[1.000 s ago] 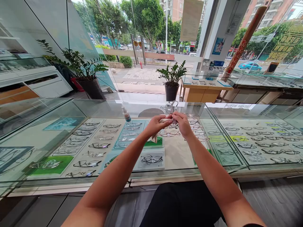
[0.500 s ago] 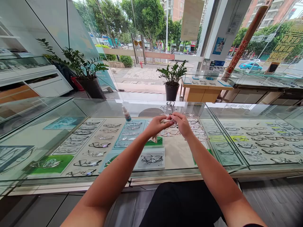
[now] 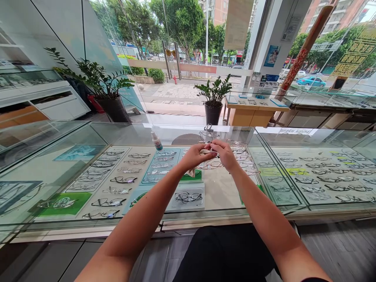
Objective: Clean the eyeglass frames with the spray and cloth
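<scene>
Over the glass counter, my two hands meet in front of me. My left hand [image 3: 195, 156] is closed on a pale cloth [image 3: 192, 172], whose end hangs below the palm. A thin dark-framed pair of eyeglasses [image 3: 206, 136] sticks up beyond my fingertips. My right hand [image 3: 225, 154] pinches the glasses, its fingers touching those of my left. Just which part of the frame lies between the fingers is hidden. To the left on the counter top stands a small spray bottle [image 3: 156, 141].
Under the glass of the display counter [image 3: 223, 192] lie rows of eyeglasses, with one dark pair [image 3: 188, 197] on a pale tray nearest me. A potted plant [image 3: 213, 113] stands behind the counter, another potted plant [image 3: 115, 109] farther left. A wooden table [image 3: 249, 116] is at the back right.
The eyeglasses have shifted slightly left and tilted in my fingers. My right fingers have moved a little left against my left hand. The bottle has stayed put.
</scene>
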`<state>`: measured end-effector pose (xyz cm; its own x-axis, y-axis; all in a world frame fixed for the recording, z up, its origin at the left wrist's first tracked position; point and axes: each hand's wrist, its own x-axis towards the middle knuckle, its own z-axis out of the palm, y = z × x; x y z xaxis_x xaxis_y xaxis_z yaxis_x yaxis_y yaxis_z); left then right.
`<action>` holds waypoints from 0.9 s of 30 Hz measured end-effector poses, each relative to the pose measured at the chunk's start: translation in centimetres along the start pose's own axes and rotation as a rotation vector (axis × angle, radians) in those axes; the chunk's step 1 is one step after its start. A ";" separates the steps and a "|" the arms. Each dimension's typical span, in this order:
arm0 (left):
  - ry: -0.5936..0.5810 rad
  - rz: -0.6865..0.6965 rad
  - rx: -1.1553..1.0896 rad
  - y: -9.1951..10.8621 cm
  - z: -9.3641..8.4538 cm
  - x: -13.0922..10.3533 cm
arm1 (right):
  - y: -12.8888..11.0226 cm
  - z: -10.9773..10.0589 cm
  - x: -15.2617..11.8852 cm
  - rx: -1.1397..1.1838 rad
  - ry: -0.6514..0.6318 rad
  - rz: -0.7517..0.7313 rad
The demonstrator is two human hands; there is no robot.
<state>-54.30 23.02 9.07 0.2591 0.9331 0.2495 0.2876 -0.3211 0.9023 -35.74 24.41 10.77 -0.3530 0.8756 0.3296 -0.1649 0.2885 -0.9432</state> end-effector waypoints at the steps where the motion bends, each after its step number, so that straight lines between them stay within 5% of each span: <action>1: 0.001 0.004 0.006 0.0 0.0 0.0 | 0.0 0.0 0.0 0.008 -0.006 0.000; 27: 0.053 0.018 -0.012 -0.6 -0.2 0.3 | 0.7 -0.3 0.0 0.057 -0.071 0.018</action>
<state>-54.57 23.49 8.66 0.2153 0.9346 0.2833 0.2720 -0.3360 0.9017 -35.62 24.70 10.09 -0.4204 0.8503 0.3166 -0.2097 0.2485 -0.9457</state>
